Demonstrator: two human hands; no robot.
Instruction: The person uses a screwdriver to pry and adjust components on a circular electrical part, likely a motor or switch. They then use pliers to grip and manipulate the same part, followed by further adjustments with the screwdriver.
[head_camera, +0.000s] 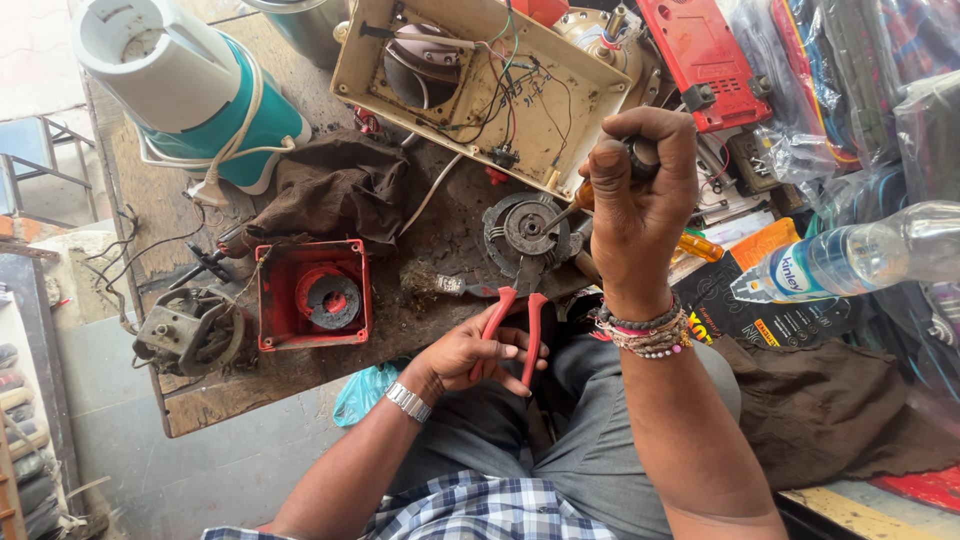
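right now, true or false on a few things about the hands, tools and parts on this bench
1. The left hand grips red-handled pliers. True.
2. The right hand is empty. False: it is closed around a screwdriver whose tip points at the round metal part.
3. The red box lies left of the round metal part. True.
4. The plastic bottle stands upright on the bench. False: it lies on its side at the right.
5. A brown cloth lies above the red box. True.
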